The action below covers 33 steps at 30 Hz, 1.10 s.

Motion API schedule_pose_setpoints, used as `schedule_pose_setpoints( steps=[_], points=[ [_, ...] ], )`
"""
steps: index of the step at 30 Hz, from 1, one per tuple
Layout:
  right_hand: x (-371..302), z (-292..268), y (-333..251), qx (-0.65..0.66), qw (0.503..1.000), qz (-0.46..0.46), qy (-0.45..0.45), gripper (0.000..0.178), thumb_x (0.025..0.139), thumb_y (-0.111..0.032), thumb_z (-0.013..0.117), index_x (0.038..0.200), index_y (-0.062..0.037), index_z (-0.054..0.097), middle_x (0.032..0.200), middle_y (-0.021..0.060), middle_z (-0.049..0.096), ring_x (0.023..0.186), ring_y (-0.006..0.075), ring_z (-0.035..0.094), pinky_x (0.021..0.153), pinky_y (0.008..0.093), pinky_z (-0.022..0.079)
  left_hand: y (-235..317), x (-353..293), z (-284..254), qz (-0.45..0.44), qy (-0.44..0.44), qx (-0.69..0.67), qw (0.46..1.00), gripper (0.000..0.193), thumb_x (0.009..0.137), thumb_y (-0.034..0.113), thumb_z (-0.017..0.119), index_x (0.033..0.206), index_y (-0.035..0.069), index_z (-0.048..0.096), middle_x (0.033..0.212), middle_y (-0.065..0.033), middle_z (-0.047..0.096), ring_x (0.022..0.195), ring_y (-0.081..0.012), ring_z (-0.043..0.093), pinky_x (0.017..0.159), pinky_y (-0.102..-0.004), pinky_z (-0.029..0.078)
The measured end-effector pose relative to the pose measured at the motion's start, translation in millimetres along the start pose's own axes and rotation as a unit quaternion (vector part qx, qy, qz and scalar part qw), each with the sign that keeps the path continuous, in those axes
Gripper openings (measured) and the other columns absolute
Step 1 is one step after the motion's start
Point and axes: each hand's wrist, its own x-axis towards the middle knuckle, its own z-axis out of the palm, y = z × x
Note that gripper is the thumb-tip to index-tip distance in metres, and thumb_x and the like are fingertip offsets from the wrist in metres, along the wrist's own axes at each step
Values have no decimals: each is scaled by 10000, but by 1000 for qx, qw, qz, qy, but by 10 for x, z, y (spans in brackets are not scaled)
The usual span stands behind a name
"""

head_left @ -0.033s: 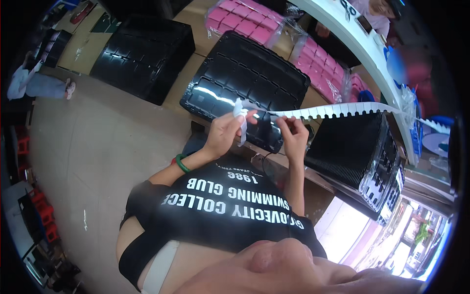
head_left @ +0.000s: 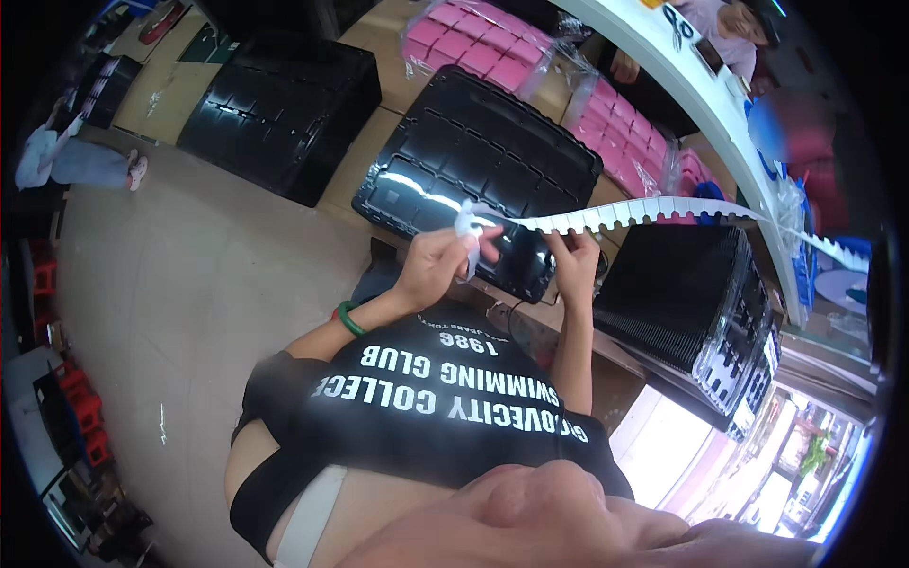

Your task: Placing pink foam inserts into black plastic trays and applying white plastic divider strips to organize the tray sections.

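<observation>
A long white strip (head_left: 653, 208) with an evenly notched lower edge runs from the right side toward my hands. My left hand (head_left: 436, 265) is closed on the loose, curled end of the strip (head_left: 466, 227), which bunches up at its thumb and fingers. My right hand (head_left: 573, 260) pinches the notched edge with thumb and fingertips, a short way to the right of my left hand. Both hands are held in front of a shiny black tray stack (head_left: 473, 151). What lies between the left fingers is partly hidden.
Another black stack (head_left: 284, 104) stands at the far left, and ribbed black trays (head_left: 672, 303) at the right. Pink pieces in clear wrap (head_left: 473, 43) lie behind. A person (head_left: 739, 38) sits beyond a white counter edge (head_left: 701, 104); someone's legs (head_left: 90, 163) show far left.
The notched strip now reaches further left, past my right fingertips. My right fingers have shifted slightly below its edge, and my left hand has barely moved.
</observation>
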Motion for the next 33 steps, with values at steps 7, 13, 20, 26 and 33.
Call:
schedule_pose_setpoints(
  steps=[7, 13, 20, 26, 33],
  points=[
    [1662, 743, -146, -212, 958, -174, -84, 147, 804, -207, 758, 876, -79, 757, 764, 63, 668, 754, 192, 573, 710, 325, 466, 27, 117, -147, -82, -238, 1, 968, 270, 979, 155, 575, 870, 0, 768, 752, -58, 749, 704, -68, 684, 615, -240, 504],
    [2252, 1176, 178, -299, 936, -168, -78, 176, 796, -251, 760, 877, -94, 765, 776, 73, 696, 789, 244, 607, 733, 383, 480, -82, 196, -165, -136, -245, 6, 960, 246, 985, 172, 580, 1012, 1, 754, 707, -38, 731, 658, -68, 663, 648, -233, 516],
    [2133, 907, 278, -310, 931, -173, -79, 161, 810, -244, 729, 891, -111, 769, 762, 63, 693, 792, 235, 613, 725, 378, 488, -161, 165, 23, -130, -228, -4, 965, 270, 990, 182, 564, 971, -5, 758, 729, -45, 737, 676, -77, 673, 667, -237, 522],
    [2080, 714, 274, -187, 976, -29, -104, 151, 817, -233, 717, 873, -103, 771, 801, 72, 705, 790, 247, 619, 754, 383, 493, -167, 161, 187, -132, -234, -6, 963, 283, 988, 180, 562, 913, -13, 756, 754, -55, 743, 724, -108, 700, 691, -250, 527],
    [1898, 574, 323, -302, 926, -219, -58, 129, 796, -194, 719, 856, -86, 755, 808, 70, 697, 792, 271, 605, 766, 392, 491, -90, 109, 397, -187, -250, 10, 950, 312, 982, 177, 566, 815, -10, 752, 827, -74, 759, 700, -107, 693, 669, -244, 520]
  ],
)
